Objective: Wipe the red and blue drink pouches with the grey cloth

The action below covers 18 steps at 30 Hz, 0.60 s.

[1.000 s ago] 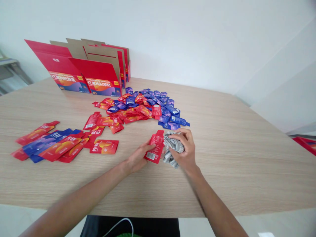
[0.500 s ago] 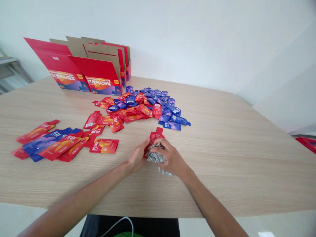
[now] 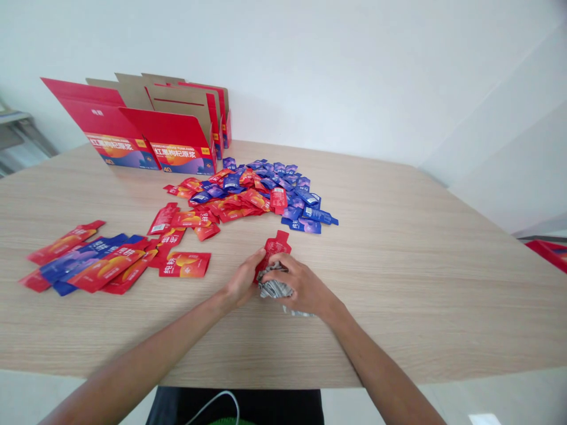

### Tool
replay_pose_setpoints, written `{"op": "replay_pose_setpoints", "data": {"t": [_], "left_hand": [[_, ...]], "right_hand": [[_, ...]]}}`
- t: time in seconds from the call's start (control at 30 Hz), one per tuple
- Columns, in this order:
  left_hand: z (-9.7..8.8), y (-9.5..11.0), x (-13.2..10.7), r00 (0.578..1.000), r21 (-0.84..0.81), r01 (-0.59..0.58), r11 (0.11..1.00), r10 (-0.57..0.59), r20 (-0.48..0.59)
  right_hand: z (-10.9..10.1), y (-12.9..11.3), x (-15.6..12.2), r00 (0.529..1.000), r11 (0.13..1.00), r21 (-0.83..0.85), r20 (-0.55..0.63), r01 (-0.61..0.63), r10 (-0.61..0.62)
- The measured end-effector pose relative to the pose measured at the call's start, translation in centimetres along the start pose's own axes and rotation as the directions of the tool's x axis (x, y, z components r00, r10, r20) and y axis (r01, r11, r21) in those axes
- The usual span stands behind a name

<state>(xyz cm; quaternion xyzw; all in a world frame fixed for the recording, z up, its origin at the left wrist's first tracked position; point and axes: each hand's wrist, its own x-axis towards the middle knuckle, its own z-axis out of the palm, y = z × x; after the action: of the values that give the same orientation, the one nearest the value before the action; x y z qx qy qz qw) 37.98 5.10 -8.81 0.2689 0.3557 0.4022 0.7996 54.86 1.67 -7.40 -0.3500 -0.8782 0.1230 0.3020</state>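
Observation:
My left hand point(image 3: 243, 280) grips a red spouted pouch point(image 3: 277, 244) by its left side, spout end pointing away from me. In my right hand point(image 3: 302, 284) is a crumpled grey striped cloth point(image 3: 274, 288), pressed against the lower part of that pouch; the cloth hides the pouch's bottom. A loose end of cloth hangs below my right fingers. Left of my hands lies a single red pouch point(image 3: 185, 265), beside a fanned stack of red and blue pouches point(image 3: 108, 265).
Beyond my hands spreads a heap of red and blue pouches point(image 3: 252, 195). Open red cartons point(image 3: 181, 158) stand at the back left near the wall. The wooden table point(image 3: 420, 283) extends to the right. A red object point(image 3: 549, 254) shows at the right edge.
The view has shifted slightly. My right hand and the cloth have moved a little down the pouch; my left hand keeps its hold.

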Motion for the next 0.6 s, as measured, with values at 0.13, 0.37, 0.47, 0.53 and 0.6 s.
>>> {"op": "replay_pose_setpoints", "data": {"t": [0.13, 0.37, 0.47, 0.53, 0.6], "left_hand": [[0.1, 0.0, 0.2, 0.999, 0.031, -0.036, 0.999, 0.035, 0.029], [-0.6, 0.4, 0.0, 0.986, 0.419, -0.157, 0.894, 0.12, 0.114], [-0.9, 0.9, -0.5, 0.961, 0.607, -0.277, 0.745, 0.232, 0.153], [-0.9, 1.0, -1.3, 0.951, 0.726, -0.303, 0.618, 0.249, 0.185], [-1.0, 1.1, -2.6, 0.952, 0.832, -0.283, 0.478, 0.243, 0.185]], "right_hand": [[-0.2, 0.8, -0.1, 0.979, 0.986, -0.051, -0.142, -0.156, 0.147], [-2.3, 2.3, -0.4, 0.764, 0.919, -0.013, -0.56, -0.395, 0.32], [-2.7, 2.2, -0.4, 0.714, 0.914, 0.002, -0.623, -0.406, 0.319], [-2.7, 2.1, -0.4, 0.706, 0.914, 0.004, -0.633, -0.406, 0.317], [-2.6, 2.0, -0.4, 0.711, 0.914, 0.005, -0.627, -0.405, 0.318]]}}
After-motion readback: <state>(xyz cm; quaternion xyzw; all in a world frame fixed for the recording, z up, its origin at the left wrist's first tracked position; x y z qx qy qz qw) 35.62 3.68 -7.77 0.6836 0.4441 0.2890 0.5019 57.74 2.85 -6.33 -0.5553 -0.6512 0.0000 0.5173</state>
